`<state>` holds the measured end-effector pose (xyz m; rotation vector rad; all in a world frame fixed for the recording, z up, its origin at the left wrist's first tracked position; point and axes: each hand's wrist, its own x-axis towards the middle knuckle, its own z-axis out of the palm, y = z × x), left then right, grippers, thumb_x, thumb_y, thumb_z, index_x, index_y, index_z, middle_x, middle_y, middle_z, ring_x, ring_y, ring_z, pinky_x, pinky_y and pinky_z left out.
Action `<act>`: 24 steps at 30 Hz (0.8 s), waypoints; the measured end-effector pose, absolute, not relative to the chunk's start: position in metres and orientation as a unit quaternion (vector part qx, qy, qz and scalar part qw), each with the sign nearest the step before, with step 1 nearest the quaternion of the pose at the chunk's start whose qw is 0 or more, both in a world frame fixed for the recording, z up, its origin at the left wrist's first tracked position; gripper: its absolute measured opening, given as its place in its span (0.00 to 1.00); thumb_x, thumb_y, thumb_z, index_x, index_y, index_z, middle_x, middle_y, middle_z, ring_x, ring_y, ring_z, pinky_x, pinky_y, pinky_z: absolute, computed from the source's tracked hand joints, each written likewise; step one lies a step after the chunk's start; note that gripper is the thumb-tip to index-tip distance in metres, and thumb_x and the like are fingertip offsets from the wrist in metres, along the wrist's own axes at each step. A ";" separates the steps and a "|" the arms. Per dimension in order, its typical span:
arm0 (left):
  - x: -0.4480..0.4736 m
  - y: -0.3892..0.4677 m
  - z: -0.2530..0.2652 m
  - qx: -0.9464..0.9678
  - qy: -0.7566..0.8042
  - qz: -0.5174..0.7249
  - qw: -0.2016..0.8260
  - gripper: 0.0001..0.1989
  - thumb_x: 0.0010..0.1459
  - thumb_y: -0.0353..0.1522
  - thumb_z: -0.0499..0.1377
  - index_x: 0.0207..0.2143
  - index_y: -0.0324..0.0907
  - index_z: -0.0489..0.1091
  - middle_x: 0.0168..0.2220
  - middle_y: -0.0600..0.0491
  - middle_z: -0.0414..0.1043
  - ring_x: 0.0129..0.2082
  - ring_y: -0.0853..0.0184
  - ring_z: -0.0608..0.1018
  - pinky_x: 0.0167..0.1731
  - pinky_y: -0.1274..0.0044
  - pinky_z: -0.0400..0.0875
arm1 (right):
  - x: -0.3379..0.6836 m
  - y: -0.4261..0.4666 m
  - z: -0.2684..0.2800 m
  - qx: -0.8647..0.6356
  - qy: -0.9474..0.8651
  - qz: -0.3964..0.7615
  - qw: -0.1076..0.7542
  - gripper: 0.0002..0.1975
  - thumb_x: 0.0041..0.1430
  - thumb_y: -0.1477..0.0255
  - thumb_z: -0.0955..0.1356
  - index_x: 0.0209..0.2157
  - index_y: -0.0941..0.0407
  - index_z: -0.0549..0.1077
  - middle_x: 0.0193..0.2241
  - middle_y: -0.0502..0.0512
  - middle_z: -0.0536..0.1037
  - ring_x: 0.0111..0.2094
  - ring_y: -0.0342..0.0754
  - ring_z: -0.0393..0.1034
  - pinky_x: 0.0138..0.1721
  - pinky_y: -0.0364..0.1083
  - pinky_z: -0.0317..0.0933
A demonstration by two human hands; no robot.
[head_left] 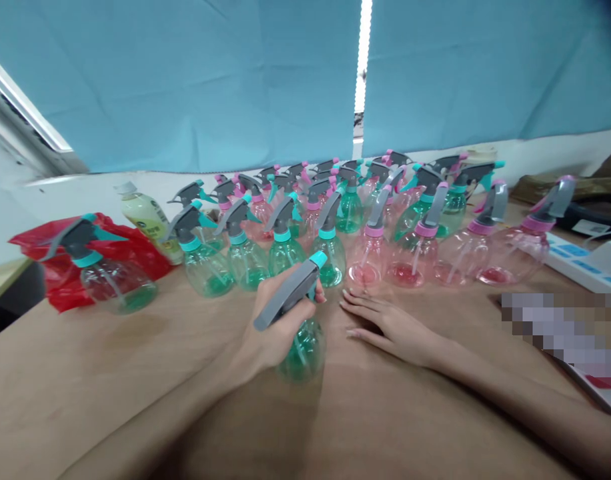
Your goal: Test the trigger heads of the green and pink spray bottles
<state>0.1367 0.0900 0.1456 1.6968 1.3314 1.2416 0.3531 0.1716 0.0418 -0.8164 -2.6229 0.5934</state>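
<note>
My left hand (280,327) is wrapped round the neck of a green spray bottle (303,353) with a grey and turquoise trigger head. The bottle's nozzle points away and to the right. Palm down on the table (365,427), my right hand (385,323) lies flat with its fingers stretched toward the bottles and holds nothing. Just beyond the hands stands a row of spray bottles: green ones (285,253) with turquoise collars on the left, pink ones (368,260) with pink collars on the right. Several more crowd behind them, partly hidden.
A lone green spray bottle (118,283) stands at the left before a red plastic bag (60,287). Behind is a pale yellow-green bottle (143,213). At the right lie a white power strip (580,260) and a flat item with a blurred surface (570,333). Blue curtains (225,87) hang behind.
</note>
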 end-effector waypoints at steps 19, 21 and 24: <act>0.135 0.096 0.140 0.642 0.508 0.480 0.315 0.16 0.55 0.30 0.55 0.47 0.46 0.71 0.23 0.59 0.65 0.21 0.71 0.65 0.36 0.74 0.68 | 0.352 0.172 0.043 -0.286 -0.919 0.214 0.168 0.31 0.62 0.52 0.59 0.62 0.52 0.59 0.63 0.54 0.58 0.64 0.54 0.50 0.63 0.58 0.46; 0.135 0.097 0.140 0.642 0.509 0.481 0.312 0.16 0.56 0.30 0.55 0.47 0.46 0.71 0.23 0.58 0.65 0.21 0.71 0.65 0.36 0.74 0.68 | 0.352 0.172 0.043 -0.286 -0.918 0.215 0.169 0.31 0.62 0.52 0.59 0.62 0.52 0.59 0.63 0.54 0.58 0.64 0.54 0.50 0.63 0.58 0.46; 0.135 0.097 0.139 0.641 0.511 0.481 0.311 0.16 0.55 0.30 0.55 0.47 0.45 0.72 0.22 0.58 0.64 0.21 0.70 0.65 0.35 0.74 0.67 | 0.352 0.171 0.043 -0.285 -0.916 0.218 0.179 0.30 0.62 0.52 0.60 0.62 0.51 0.59 0.63 0.54 0.58 0.64 0.55 0.50 0.63 0.59 0.47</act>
